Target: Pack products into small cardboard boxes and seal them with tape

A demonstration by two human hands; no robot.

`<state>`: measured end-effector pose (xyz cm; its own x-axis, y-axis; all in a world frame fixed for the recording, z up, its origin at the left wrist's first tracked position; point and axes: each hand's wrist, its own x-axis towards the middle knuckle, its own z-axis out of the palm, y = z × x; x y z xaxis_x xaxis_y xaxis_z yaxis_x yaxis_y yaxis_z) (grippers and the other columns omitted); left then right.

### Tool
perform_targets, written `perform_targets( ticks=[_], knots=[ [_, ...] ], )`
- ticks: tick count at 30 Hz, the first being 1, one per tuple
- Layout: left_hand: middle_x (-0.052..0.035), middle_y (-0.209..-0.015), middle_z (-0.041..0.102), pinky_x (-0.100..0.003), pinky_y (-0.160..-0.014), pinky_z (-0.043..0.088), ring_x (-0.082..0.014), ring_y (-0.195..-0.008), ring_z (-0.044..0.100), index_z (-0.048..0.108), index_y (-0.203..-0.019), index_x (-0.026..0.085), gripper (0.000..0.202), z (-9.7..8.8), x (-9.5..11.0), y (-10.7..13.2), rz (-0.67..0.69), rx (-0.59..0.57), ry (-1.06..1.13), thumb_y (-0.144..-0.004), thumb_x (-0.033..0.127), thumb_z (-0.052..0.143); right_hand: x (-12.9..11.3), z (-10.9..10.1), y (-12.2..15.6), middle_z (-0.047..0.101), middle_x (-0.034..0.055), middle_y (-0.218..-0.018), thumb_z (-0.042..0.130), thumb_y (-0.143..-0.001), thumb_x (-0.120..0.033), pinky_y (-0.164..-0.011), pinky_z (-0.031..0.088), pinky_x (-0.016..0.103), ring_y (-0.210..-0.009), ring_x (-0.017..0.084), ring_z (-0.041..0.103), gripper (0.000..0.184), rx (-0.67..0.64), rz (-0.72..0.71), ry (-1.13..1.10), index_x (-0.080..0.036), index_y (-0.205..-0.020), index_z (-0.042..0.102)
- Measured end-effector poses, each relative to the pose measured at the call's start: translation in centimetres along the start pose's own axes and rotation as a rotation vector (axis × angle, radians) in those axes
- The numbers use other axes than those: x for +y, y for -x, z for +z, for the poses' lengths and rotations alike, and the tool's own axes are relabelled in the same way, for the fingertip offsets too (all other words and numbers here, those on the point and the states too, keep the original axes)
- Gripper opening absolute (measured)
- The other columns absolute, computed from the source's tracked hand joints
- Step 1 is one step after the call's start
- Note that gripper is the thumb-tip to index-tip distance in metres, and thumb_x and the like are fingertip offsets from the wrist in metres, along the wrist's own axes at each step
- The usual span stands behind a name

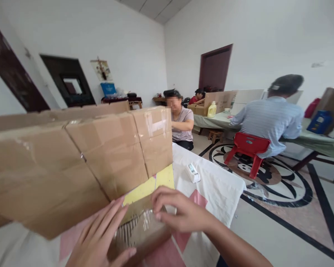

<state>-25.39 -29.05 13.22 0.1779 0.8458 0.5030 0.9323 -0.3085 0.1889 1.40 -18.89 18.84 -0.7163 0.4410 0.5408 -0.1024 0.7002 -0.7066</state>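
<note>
A small clear plastic packet [140, 230] with brown ridged contents lies on the table right in front of me. My left hand [100, 241] lies flat with fingers stretched out along the packet's left side. My right hand [180, 213] curls its fingers down onto the packet's upper right edge, pinching it. Just beyond the hands a yellow card [153, 185] leans at the foot of a wall of taped cardboard boxes [80, 163].
A white and pink cloth [211, 185] covers the table, with a small white device [192, 172] on it. Behind the boxes sits a person [180, 122]. Another person [269, 118] sits on a red chair [249, 148] at a green table on the right.
</note>
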Motion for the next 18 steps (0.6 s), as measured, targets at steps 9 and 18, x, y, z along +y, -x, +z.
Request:
perform_targets(
  ticks=[9, 18],
  knots=[
    [-0.0085, -0.157, 0.045, -0.059, -0.119, 0.033, -0.0334, -0.146, 0.041, 0.049, -0.147, 0.019, 0.054, 2.6, 2.8, 0.6, -0.140, -0.290, -0.131, -0.101, 0.047, 0.048, 3.1, 0.5, -4.0, 0.054, 0.0076, -0.136, 0.058, -0.100, -0.033, -0.121, 0.028, 0.052, -0.139, 0.025, 0.044, 0.021, -0.235, 0.257, 0.025, -0.020, -0.086, 0.067],
    [-0.0056, -0.142, 0.061, -0.056, -0.110, 0.046, -0.0328, -0.131, 0.059, 0.064, -0.133, 0.016, 0.049, 3.1, 3.5, 1.0, -0.191, -0.086, -0.142, -0.100, 0.047, 0.047, 7.9, 3.1, -7.7, 0.045, 0.0071, -0.151, 0.064, -0.093, -0.028, -0.121, 0.014, 0.067, -0.156, 0.037, 0.009, 0.017, -0.428, 0.417, 0.233, -0.019, -0.081, 0.073]
  ],
)
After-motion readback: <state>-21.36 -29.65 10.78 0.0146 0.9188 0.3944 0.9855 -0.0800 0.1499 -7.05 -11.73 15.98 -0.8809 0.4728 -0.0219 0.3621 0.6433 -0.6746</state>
